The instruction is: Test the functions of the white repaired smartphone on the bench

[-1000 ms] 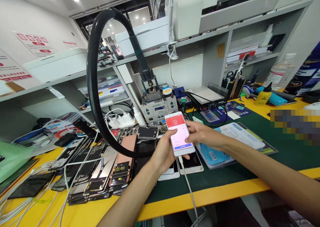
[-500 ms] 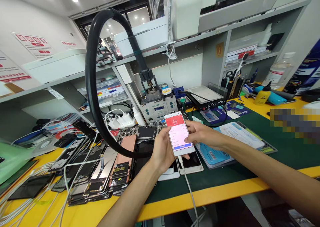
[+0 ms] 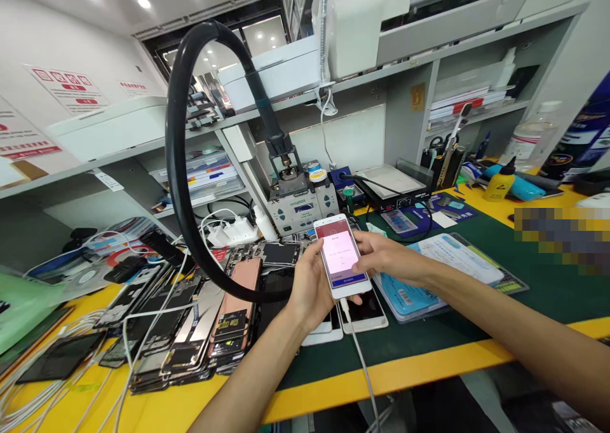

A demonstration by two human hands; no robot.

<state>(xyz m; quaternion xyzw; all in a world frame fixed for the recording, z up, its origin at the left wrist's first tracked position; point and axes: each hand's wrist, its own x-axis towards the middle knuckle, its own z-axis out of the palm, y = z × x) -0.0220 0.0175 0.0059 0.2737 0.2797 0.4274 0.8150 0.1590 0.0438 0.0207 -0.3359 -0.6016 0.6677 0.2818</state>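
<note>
A white smartphone (image 3: 344, 288) is held up between my two hands, its lit screen showing a pale pop-up box over a darkened page. My left hand (image 3: 309, 287) is closed round the phone's left side and lower back, thumb along the edge. On the other side, my right hand (image 3: 388, 258) grips the right edge, with its thumb over the lower right of the screen. A white charging cable (image 3: 357, 350) is plugged into the phone's bottom end and runs down past the table edge. Below lie other phones, including a white-framed phone (image 3: 374, 318) with a dark screen.
Stacked phone parts (image 3: 190, 337) and loose white cables (image 3: 52, 388) cover the left. A hot-air station (image 3: 302, 212) with a black looping hose (image 3: 174, 159) stands behind. Blue-and-white packets (image 3: 429, 280) lie on the green mat (image 3: 538, 287); a yellow bottle (image 3: 499, 182) stands farther right.
The phone's screen has changed from a bright list under a red header to a dimmed page with a pop-up box. Both hands keep nearly the same place and grip.
</note>
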